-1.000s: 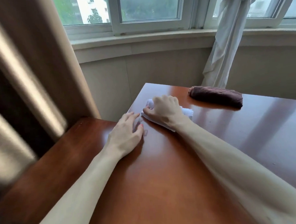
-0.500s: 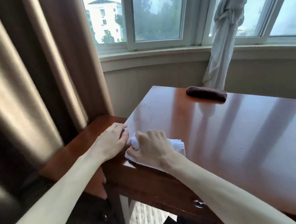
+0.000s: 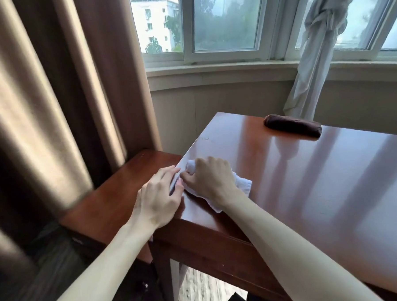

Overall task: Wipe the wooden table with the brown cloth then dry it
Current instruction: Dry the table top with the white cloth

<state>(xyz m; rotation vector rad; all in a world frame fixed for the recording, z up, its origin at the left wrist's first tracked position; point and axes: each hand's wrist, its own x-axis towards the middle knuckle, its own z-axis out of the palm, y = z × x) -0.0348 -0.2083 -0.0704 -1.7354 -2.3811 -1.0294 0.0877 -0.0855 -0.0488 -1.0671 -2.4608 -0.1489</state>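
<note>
My right hand (image 3: 211,182) grips a bunched white cloth (image 3: 242,188) and presses it on the glossy wooden table (image 3: 321,178) near its left edge. Part of the cloth sticks out above my knuckles and part trails behind my wrist. My left hand (image 3: 159,197) lies on the table's left edge beside the right hand, fingers curved over the rim, holding nothing. The brown cloth (image 3: 293,128) lies rolled up at the far side of the table, apart from both hands.
A lower wooden side table (image 3: 117,200) adjoins the table on the left. Brown curtains (image 3: 52,100) hang at the left. A knotted white curtain (image 3: 318,49) hangs behind the brown cloth, below the windows (image 3: 223,20). Floor shows under the table's front edge.
My right hand has drawn the white cloth along the left edge from the far end toward me. My left hand followed along that edge. The brown cloth has not moved.
</note>
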